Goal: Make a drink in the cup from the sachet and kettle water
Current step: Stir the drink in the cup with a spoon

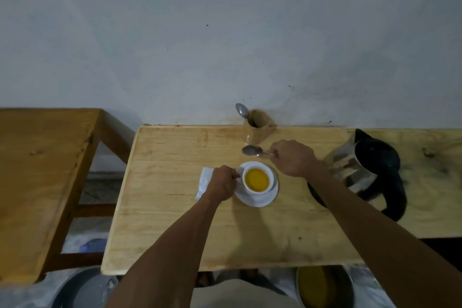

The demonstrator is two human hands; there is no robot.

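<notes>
A white cup [257, 189] filled with orange-yellow liquid stands on a white saucer [268, 199] in the middle of the wooden table [175, 220]. My left hand [222, 186] pinches the cup's handle on its left side. My right hand [293, 157] holds a metal spoon [252, 150] by its handle, bowl pointing left, just beyond the cup and above the table. A white sachet [204, 181] lies flat to the left of the saucer, partly under my left hand. The glass kettle [370, 170] with black lid and handle stands at the right.
A wooden holder [257, 127] with another spoon [242, 110] in it stands at the table's back edge against the wall. A second wooden table [42, 170] is at the left. Two round basins [325, 287] sit on the floor below.
</notes>
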